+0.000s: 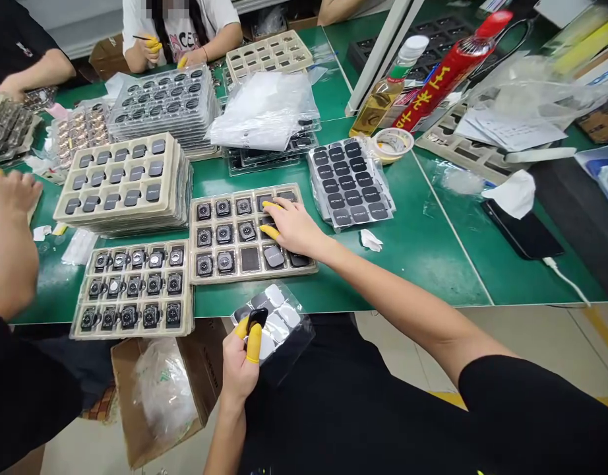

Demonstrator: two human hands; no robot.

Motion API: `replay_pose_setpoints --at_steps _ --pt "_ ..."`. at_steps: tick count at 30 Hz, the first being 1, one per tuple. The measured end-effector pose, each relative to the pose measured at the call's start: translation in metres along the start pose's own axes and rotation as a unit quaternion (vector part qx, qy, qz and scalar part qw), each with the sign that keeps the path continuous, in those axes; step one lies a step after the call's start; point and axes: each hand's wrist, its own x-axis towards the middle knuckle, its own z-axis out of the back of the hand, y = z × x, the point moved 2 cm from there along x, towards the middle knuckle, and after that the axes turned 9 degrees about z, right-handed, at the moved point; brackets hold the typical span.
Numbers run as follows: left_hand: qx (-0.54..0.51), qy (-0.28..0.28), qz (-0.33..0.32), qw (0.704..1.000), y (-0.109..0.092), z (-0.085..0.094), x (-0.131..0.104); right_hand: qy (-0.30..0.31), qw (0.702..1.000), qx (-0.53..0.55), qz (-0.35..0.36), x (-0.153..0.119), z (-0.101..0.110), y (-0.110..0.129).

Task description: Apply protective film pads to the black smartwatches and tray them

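My left hand (242, 359), wearing yellow finger cots, pinches a small glossy black watch body (257, 318) between thumb and finger. Behind it, over my lap, is a clear sheet of rounded-square stickers (283, 321), partly bare of dark stickers. My right hand (297, 227) reaches over a beige tray of watches (212, 280), its cotted thumb and finger apart at a compartment in the right half; what lies under the fingers is mostly hidden. Several watches in this tray (223, 234) show their round sensor backs. One front-row compartment (250, 259) holds no watch.
A second watch tray (130, 335) overhangs the front edge, beside a beige tray stack (178, 191). Dark sticker sheets (346, 181), tape (393, 144), bottles and a phone (521, 231) lie rightward. A carton (190, 369) stands below. Other people sit left and opposite.
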Motion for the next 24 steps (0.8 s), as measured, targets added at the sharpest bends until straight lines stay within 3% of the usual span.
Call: replay_pose_setpoints --at_steps 6,13,19,24 --pt "0.001 0.016 0.002 1.000 0.002 0.000 0.007 -0.032 0.998 -0.028 -0.037 0.006 0.007 -0.017" --pt "-0.008 0.029 0.004 1.000 0.004 -0.004 0.011 -0.026 0.999 -0.032 0.001 0.017 0.004 -0.020" --pt "-0.017 0.027 0.002 0.999 0.005 0.000 0.010 -0.032 0.999 -0.004 0.000 0.006 0.008 -0.030" --pt "-0.014 0.021 0.020 0.999 0.009 0.001 0.012 -0.038 0.999 0.005 -0.002 0.000 0.008 -0.025"
